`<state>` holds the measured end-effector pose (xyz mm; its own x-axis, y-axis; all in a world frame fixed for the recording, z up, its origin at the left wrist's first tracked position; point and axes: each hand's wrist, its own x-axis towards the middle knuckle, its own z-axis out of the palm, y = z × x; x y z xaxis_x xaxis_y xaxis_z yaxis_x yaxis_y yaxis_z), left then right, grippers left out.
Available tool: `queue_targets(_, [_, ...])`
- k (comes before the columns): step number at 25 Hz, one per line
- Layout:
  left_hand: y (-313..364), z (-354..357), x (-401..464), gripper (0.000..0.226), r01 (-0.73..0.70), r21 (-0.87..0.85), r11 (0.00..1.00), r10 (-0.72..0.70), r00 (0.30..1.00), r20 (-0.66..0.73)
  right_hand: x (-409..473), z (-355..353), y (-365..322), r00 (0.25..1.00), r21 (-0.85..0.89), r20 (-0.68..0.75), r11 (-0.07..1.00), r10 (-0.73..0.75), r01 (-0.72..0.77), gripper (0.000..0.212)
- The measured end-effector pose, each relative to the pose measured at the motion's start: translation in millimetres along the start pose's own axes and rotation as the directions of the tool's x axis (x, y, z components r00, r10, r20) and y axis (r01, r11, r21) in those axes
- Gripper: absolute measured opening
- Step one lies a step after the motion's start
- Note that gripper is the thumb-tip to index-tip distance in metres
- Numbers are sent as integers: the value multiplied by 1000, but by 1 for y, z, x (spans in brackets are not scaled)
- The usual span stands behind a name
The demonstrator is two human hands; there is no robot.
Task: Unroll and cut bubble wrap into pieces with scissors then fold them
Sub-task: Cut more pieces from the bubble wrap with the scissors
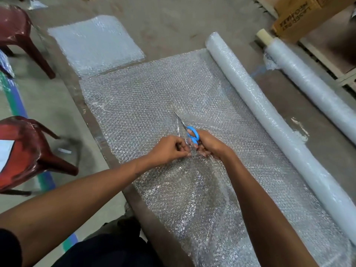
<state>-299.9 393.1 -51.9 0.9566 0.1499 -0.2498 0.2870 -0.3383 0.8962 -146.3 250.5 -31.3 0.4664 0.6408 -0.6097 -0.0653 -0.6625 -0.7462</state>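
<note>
Standing at the far left on the grey concrete floor (163, 20) are two dark red plastic chairs (21, 149), one near the top corner and one lower down, beside a green and blue painted floor stripe (14, 97). Right of them lies a folded square piece of clear bubble wrap (96, 45), flat on the floor and just beyond the far edge of the unrolled sheet of bubble wrap (144, 97), which is spread flat over the floor. Over the middle of that sheet the left hand (169, 149) pinches a raised edge of the wrap between curled fingers. Touching it from the right, the right hand (210, 144) grips the blue-handled scissors (189, 132), fingers through the loops, the metal blades pointing away into the sheet. Further right, the long roll of bubble wrap (269, 116) lies along the sheet's right edge, joined to it. Beyond it lies a second roll of clear film on a pale cardboard core (308, 74), well apart. At the top right, a brown cardboard box (296, 22) sits on a wooden pallet (327, 60); whatever it contains cannot be seen.
</note>
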Motion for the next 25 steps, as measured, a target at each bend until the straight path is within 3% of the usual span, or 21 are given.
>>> queue_targets(3, [0, -6, 4, 16, 2, 4, 1000, -3, 1000, 31, 1, 2, -4, 997, 42, -27, 997, 69, -68, 55])
queue_targets(6, [2, -17, 6, 15, -29, 119, 993, 21, 997, 71, 7, 6, -7, 998, 100, -17, 993, 58, -56, 48])
queue_targets(9, [-4, -39, 11, 13, -60, 375, 925, 110, 988, -112, 11, 6, -2, 1000, 110, 2, 994, 9, -9, 47])
queue_targets(11, [-14, -52, 22, 31, 21, 472, 882, 126, 952, -277, 11, 5, -1, 1000, 98, 0, 995, -1, 1, 48])
queue_targets(14, [-24, -62, 41, 61, 119, 523, 844, 66, 945, -321, 10, 6, -5, 999, 106, 8, 994, 38, -38, 44])
queue_targets(20, [-24, -68, 49, 21, 84, 445, 891, 79, 939, -334, 18, 7, -14, 998, 125, 4, 991, 58, -58, 52])
queue_targets(25, [-26, -75, 46, 15, 26, 480, 877, 137, 944, -301, 26, 4, -20, 1000, 65, 22, 998, 15, -16, 46])
